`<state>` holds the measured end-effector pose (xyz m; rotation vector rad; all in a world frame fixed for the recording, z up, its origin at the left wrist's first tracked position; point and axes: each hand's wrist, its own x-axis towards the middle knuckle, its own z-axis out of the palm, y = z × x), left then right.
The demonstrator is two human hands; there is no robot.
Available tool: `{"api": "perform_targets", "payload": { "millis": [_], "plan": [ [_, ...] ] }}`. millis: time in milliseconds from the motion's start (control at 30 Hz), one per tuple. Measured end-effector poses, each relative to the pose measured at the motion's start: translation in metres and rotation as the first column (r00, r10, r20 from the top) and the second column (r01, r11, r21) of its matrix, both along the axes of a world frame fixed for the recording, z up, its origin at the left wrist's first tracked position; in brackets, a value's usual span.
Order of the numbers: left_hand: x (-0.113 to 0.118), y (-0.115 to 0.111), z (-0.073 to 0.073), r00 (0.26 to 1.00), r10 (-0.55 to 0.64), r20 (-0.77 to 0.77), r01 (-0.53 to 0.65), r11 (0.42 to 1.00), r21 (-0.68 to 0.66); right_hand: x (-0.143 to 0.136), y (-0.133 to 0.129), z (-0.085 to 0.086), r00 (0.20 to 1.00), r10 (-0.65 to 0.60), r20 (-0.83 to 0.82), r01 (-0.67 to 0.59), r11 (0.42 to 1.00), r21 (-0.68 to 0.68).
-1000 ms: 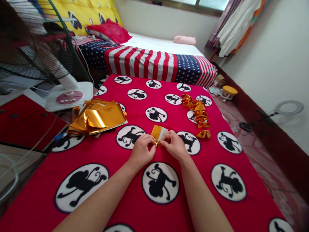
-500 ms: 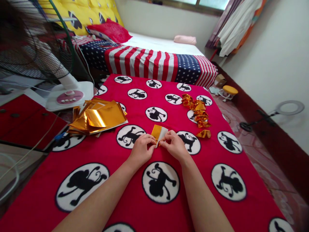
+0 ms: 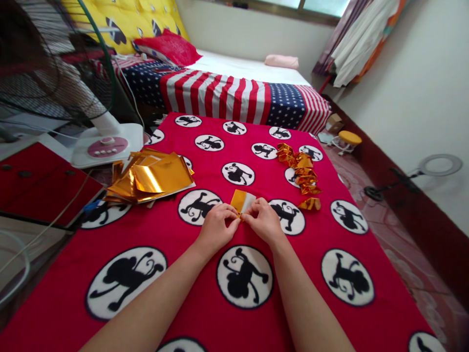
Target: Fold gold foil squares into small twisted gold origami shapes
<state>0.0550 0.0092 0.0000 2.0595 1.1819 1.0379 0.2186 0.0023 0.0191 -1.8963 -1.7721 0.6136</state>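
Note:
A small folded piece of gold foil paper (image 3: 239, 200), part gold and part pale grey, lies on the red cloth in the middle. My left hand (image 3: 220, 223) pinches its near left edge between thumb and fingers. On the other side, my right hand (image 3: 262, 218) is closed on the near right corner. Both sets of fingertips almost meet at the near end and hide that part of the paper. To the right sits a row of folded gold foil pieces (image 3: 306, 176), one standing a little apart. A loose stack of gold foil sheets (image 3: 154, 178) lies to the left.
The red cloth (image 3: 293, 274) with monkey prints covers the surface under my hands. A fan base (image 3: 108, 146) stands at its left edge. Beyond is a bed with a striped cover (image 3: 216, 93). A yellow stool (image 3: 350, 137) and a ring-shaped stand (image 3: 439, 164) are at right.
My left fingertips have shifted slightly right, closer to my right fingers, at the paper's near end. The pale strip that showed between them there is now covered. The other things stay put.

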Motion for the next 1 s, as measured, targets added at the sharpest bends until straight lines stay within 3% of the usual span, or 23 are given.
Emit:
{"api": "perform_targets", "payload": {
  "millis": [767, 1000],
  "plan": [
    [-0.0021, -0.0017, -0.0010, 0.998, -0.038, -0.056, 0.038, 0.999, 0.007, -0.0029, 0.0010, 0.0032, 0.998, -0.062, 0.002, 0.062, 0.998, -0.021],
    [-0.0003, 0.0001, -0.0033, 0.997, -0.038, -0.066, 0.038, 0.999, 0.007, 0.0055, 0.0032, -0.0060, 0.996, -0.028, -0.089, 0.028, 1.000, 0.001]
  ]
}}
